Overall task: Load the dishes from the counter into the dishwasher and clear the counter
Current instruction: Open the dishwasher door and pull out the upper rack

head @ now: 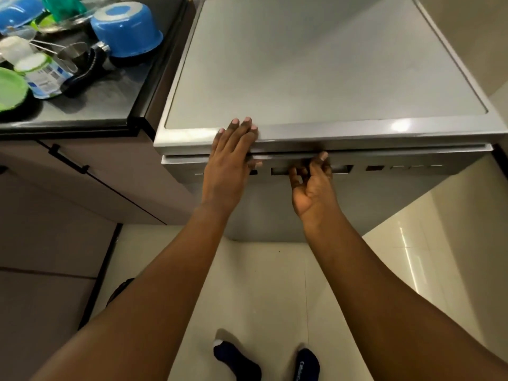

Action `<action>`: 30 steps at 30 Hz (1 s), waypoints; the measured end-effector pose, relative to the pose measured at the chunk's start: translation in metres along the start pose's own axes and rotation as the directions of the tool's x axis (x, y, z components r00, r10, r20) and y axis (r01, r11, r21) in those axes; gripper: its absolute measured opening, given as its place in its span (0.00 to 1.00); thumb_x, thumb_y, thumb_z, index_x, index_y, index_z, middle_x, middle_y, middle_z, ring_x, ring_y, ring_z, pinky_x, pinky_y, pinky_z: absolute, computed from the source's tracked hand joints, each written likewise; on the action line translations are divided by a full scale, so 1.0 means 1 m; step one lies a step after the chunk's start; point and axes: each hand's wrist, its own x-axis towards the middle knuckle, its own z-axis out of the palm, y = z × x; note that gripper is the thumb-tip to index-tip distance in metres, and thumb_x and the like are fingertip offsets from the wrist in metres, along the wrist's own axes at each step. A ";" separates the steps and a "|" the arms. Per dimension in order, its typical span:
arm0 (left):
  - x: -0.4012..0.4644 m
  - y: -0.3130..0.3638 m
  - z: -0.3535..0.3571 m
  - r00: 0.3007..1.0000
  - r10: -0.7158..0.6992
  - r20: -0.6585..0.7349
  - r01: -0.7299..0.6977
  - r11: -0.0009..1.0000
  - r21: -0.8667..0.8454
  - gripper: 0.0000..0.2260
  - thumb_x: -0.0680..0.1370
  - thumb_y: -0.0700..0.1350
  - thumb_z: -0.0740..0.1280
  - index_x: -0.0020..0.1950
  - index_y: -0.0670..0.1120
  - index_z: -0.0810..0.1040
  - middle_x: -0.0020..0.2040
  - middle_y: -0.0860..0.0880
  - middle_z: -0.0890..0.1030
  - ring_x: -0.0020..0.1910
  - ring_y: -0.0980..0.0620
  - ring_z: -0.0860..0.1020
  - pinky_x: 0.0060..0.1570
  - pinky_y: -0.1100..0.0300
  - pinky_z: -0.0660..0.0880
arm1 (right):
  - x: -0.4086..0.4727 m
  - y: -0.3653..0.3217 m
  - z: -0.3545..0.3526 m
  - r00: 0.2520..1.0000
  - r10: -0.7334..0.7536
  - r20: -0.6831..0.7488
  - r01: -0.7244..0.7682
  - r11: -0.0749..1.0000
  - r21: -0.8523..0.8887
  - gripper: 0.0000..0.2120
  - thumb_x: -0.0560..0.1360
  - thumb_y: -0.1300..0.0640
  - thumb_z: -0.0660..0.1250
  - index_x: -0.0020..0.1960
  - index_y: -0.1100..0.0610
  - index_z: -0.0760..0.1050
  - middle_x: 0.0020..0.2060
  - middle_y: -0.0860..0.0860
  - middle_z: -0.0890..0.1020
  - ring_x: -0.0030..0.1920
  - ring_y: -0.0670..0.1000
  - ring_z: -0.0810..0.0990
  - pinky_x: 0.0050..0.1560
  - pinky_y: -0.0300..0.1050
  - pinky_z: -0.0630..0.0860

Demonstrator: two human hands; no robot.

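1. Looking down on a kitchen corner: a silver dishwasher stands on a pale glossy tile floor, right beside a dark counter with brownish cabinets under it. Two feet in dark socks stand on the tiles in front of the machine.
2. The dishes sit bunched at the far left of the counter: an upside-down blue bowl, another blue bowl at the corner of the shot, a steel cup lying on its side, a green plate, and a white tub with a label. It's pretty blurry over there, so that's about all I can make out.
3. Left hand lies flat with fingers straight and together, pressing on the front lip of the dishwasher top, fingertips over the edge.
4. Right hand is palm-up with fingers curled up into the gap at the door's top edge, hooked on it, thumb up against the lip.
5. The dishwasher door is up and closed, its top edge running left to right, control strip facing the person.
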 end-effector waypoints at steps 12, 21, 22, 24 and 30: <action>-0.123 0.028 -0.017 0.989 -0.087 0.120 0.073 0.990 0.118 0.23 0.80 0.59 0.60 0.72 0.49 0.70 0.73 0.52 0.69 0.71 0.50 0.67 0.72 0.50 0.59 | -0.129 0.003 -0.093 0.616 -0.779 0.121 0.392 0.169 -0.905 0.13 0.75 0.57 0.69 0.56 0.60 0.69 0.54 0.54 0.71 0.53 0.55 0.74 0.52 0.54 0.77; -0.187 0.073 -0.020 0.940 -0.324 0.104 0.317 0.945 0.081 0.11 0.82 0.52 0.59 0.56 0.49 0.77 0.54 0.50 0.76 0.51 0.48 0.69 0.49 0.54 0.64 | -0.124 0.050 -0.130 0.783 -0.253 0.569 0.380 -0.530 -0.758 0.18 0.81 0.53 0.55 0.64 0.59 0.75 0.63 0.56 0.78 0.70 0.55 0.69 0.75 0.52 0.55; -0.197 0.072 -0.019 0.944 -0.306 0.123 0.296 0.950 0.096 0.09 0.81 0.51 0.60 0.53 0.49 0.77 0.53 0.49 0.75 0.51 0.48 0.69 0.50 0.55 0.63 | -0.133 0.056 -0.144 0.779 -0.243 0.578 0.367 -0.570 -0.735 0.18 0.81 0.53 0.54 0.62 0.59 0.76 0.60 0.55 0.79 0.69 0.55 0.70 0.75 0.53 0.56; -0.221 0.070 -0.017 0.940 -0.291 0.179 0.281 0.957 0.077 0.08 0.80 0.51 0.61 0.52 0.49 0.77 0.53 0.48 0.75 0.53 0.48 0.69 0.53 0.56 0.62 | -0.151 0.065 -0.170 0.780 -0.223 0.584 0.355 -0.611 -0.707 0.17 0.81 0.53 0.53 0.61 0.58 0.76 0.58 0.55 0.79 0.67 0.55 0.71 0.74 0.53 0.58; -0.325 0.075 -0.011 0.888 -0.225 0.402 0.258 0.966 -0.028 0.08 0.80 0.53 0.61 0.51 0.50 0.76 0.49 0.51 0.77 0.48 0.52 0.73 0.49 0.60 0.67 | -0.207 0.101 -0.255 0.870 -0.134 0.474 0.290 -0.638 -0.713 0.21 0.80 0.51 0.50 0.65 0.56 0.75 0.62 0.53 0.79 0.68 0.54 0.72 0.74 0.53 0.59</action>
